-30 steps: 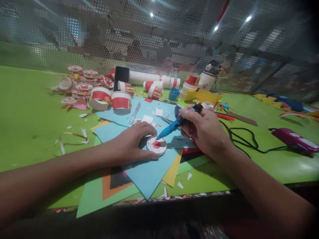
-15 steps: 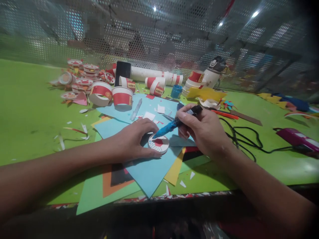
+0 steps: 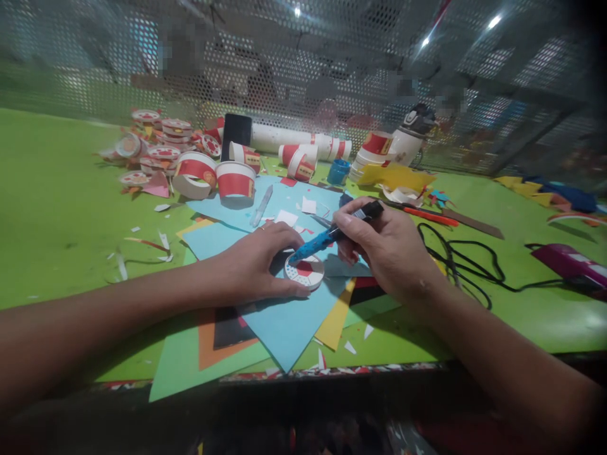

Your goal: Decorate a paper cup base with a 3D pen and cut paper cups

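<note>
A small round white disc [image 3: 310, 276] with a red centre and blue dots lies on light blue paper [image 3: 284, 328]. My left hand [image 3: 258, 262] grips the disc's left side between thumb and fingers. In my right hand [image 3: 374, 237] is a blue and black marker [image 3: 315, 245], tilted down to the left, its tip at the disc's upper left edge. Other coloured sheets, among them orange, green, yellow and black, lie under the blue paper. Just behind the hands are white paper scraps [image 3: 309, 205] and a clear pen-like tube [image 3: 262, 206].
Red and white paper cups [image 3: 236, 181] and decorated discs [image 3: 164, 153] stand at the back left. A blue jar [image 3: 338, 171] is behind the paper. To the right lie orange-handled scissors [image 3: 434, 217], a black cord [image 3: 493, 253] and a purple device [image 3: 569, 264].
The view has shifted slightly. The marker tip has moved a little to the left relative to the disc, and both hands keep nearly the same pose.
</note>
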Tool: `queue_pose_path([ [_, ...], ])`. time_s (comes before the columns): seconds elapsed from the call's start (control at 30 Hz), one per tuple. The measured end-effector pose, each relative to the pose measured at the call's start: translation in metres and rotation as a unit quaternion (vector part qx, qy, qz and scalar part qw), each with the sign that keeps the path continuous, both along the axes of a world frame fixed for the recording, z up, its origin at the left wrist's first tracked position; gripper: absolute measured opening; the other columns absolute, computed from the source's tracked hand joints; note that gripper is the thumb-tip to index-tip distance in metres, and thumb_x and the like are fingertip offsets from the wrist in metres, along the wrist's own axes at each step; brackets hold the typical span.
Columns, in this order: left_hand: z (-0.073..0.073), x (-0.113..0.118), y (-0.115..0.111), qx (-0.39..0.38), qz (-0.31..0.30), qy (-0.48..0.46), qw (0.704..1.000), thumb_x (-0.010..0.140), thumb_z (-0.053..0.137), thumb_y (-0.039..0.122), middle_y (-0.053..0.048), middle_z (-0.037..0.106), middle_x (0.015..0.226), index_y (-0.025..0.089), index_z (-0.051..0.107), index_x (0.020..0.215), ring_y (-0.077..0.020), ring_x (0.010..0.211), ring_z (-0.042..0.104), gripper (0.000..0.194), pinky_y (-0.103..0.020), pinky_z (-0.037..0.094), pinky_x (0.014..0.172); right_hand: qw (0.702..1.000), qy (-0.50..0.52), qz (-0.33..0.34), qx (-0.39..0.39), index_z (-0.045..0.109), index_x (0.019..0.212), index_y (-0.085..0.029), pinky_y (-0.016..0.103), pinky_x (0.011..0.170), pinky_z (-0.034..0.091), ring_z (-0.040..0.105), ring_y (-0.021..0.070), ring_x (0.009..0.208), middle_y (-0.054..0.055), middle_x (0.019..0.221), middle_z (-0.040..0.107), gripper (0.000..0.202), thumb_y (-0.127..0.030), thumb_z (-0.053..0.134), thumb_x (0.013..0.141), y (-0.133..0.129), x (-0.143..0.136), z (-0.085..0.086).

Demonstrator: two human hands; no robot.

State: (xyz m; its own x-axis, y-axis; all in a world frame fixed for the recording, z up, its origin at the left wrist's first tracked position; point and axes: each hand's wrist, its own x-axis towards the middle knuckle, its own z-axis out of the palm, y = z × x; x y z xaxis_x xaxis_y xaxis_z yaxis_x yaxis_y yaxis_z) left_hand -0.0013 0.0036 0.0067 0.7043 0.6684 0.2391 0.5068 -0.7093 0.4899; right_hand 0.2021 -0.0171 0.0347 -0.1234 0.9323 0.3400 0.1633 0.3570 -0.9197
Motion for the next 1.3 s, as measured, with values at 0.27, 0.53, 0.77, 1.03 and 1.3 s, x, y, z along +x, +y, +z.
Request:
queue_pose_path([
  [0.27, 0.0003, -0.0019, -0.0007, -0.003, 0.003, 0.005, 1.000, 0.076, 0.070, 0.055, -0.008, 0.056, 0.109, 0.019, 0.056, 0.103, -0.0247, 0.101, 0.052, 0.047, -0.038, 0.046, 0.087, 1.000, -0.004, 0.003, -0.014, 0.057, 0.073, -0.019, 0.019, 0.039, 0.035, 0.045, 0.0059, 0.036, -0.008, 0.042, 0.052, 0.013, -0.023, 0.062, 0.084, -0.0001, -0.0015, 0.0008],
  [0.53, -0.0015, -0.0012, 0.0003, 0.000, -0.001, -0.001, 1.000, 0.077, 0.069, 0.055, -0.009, 0.056, 0.110, 0.017, 0.057, 0.104, -0.0261, 0.104, 0.053, 0.048, -0.039, 0.046, 0.089, 1.000, -0.004, -0.005, -0.008, 0.056, 0.074, -0.019, 0.019, 0.039, 0.036, 0.045, 0.0061, 0.036, -0.008, 0.042, 0.053, 0.012, -0.024, 0.062, 0.084, 0.0005, -0.0009, -0.0005],
  [0.77, 0.0007, -0.0008, -0.0010, -0.003, 0.004, 0.004, 1.000, 0.076, 0.070, 0.054, -0.008, 0.056, 0.108, 0.018, 0.057, 0.105, -0.0254, 0.101, 0.052, 0.048, -0.038, 0.045, 0.087, 1.000, -0.015, -0.006, -0.012, 0.055, 0.075, -0.019, 0.018, 0.038, 0.035, 0.044, 0.0054, 0.035, -0.009, 0.041, 0.052, 0.013, -0.022, 0.061, 0.086, -0.0003, -0.0028, 0.0011],
  [1.03, 0.0011, -0.0006, -0.0006, -0.003, 0.001, 0.006, 1.000, 0.076, 0.069, 0.055, -0.009, 0.056, 0.109, 0.017, 0.059, 0.103, -0.0265, 0.101, 0.053, 0.048, -0.039, 0.045, 0.085, 0.996, -0.077, -0.036, 0.015, 0.054, 0.071, -0.017, 0.019, 0.039, 0.035, 0.043, 0.0055, 0.037, -0.008, 0.041, 0.050, 0.025, -0.034, 0.066, 0.084, -0.0021, -0.0034, 0.0041],
  [1.3, 0.0004, -0.0010, 0.0000, 0.001, 0.000, 0.007, 1.000, 0.076, 0.069, 0.054, -0.011, 0.056, 0.109, 0.015, 0.058, 0.103, -0.0276, 0.102, 0.052, 0.049, -0.040, 0.045, 0.086, 0.995, -0.087, -0.021, 0.051, 0.051, 0.070, -0.018, 0.020, 0.040, 0.037, 0.044, 0.0058, 0.037, -0.008, 0.043, 0.051, 0.035, -0.048, 0.065, 0.083, -0.0017, -0.0029, 0.0020],
])
